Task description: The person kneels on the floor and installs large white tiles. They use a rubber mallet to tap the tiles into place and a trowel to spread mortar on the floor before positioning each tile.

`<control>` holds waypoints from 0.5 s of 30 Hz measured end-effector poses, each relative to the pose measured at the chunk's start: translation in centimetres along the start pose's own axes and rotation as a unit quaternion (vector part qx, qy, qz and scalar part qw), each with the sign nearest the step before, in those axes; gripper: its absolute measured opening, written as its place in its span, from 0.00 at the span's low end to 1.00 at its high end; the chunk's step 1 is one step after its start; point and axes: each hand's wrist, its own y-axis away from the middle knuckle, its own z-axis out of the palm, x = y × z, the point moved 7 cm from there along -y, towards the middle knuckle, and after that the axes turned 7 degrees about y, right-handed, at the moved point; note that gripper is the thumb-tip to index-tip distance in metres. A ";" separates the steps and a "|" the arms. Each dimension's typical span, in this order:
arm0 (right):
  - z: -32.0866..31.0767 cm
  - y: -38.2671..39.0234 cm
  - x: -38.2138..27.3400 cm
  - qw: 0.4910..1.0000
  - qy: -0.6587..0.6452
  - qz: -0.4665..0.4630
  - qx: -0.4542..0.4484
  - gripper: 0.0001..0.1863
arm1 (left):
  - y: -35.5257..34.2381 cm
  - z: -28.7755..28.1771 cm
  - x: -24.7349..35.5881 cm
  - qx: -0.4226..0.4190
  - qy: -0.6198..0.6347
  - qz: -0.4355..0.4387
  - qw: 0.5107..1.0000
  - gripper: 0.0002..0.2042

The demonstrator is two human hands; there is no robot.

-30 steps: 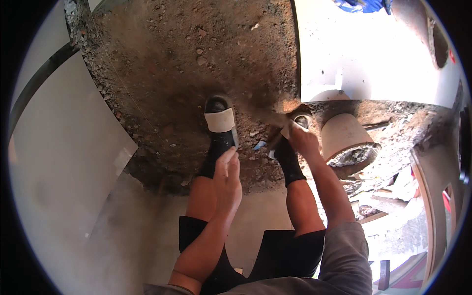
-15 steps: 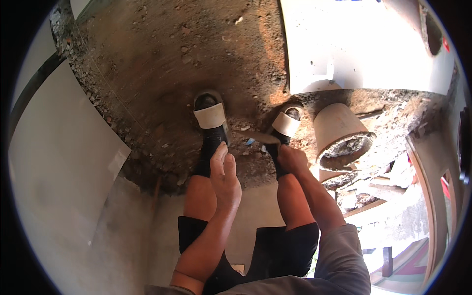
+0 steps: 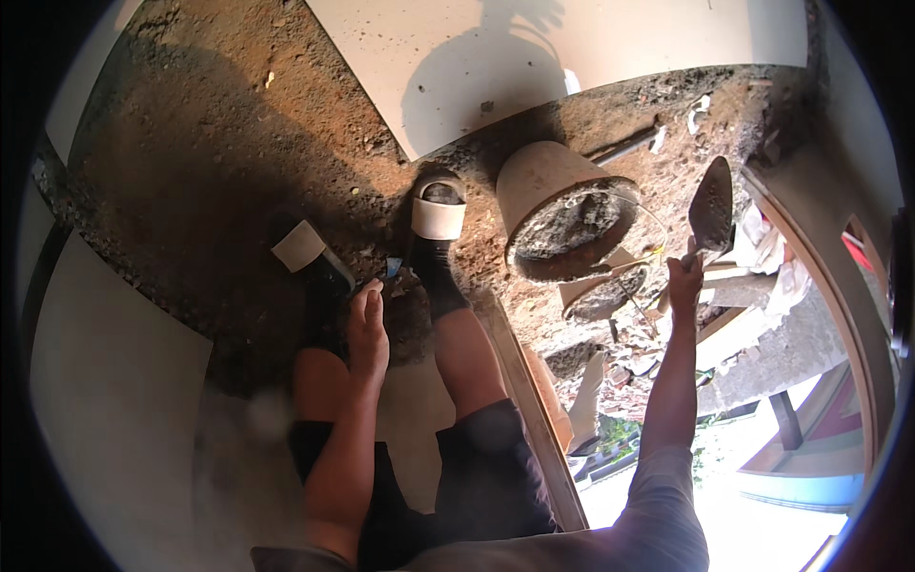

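A trowel (image 3: 711, 205) is gripped by the right hand (image 3: 682, 282) fingers, bucket (image 3: 562, 210) of mortar just left; left hand (image 3: 366, 329) rests loose on knee; scooping mortar seemingly comes next.

one trowel (image 3: 711, 205), one bucket (image 3: 562, 214), two sandals (image 3: 437, 212), two tiles (image 3: 534, 52)

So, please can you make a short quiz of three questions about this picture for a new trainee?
1. True or false: the right hand holds a trowel.
2. What does the left hand rest on? A) bucket B) the person's left knee C) tile
3. Fill in: the bucket lies tilted beside the right ____.

Key: 1 true; 2 B; 3 foot.
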 end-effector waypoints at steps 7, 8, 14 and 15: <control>4.1 0.2 5.7 0.983 -0.166 0.027 -0.069 0.14 | -1.5 5.7 -3.1 -0.099 -0.152 0.006 0.983 0.28; 3.6 1.6 5.2 0.989 -0.141 0.000 -0.052 0.12 | -2.2 8.1 -3.4 -0.139 -0.141 0.042 0.979 0.29; 3.6 13.2 -1.1 0.950 -0.285 0.061 -0.111 0.14 | -3.8 21.2 -8.0 -0.192 -0.050 -0.101 0.975 0.40; 4.2 14.9 -3.2 0.958 -0.260 0.030 -0.122 0.13 | -3.7 21.0 -7.4 -0.148 -0.056 -0.095 0.983 0.40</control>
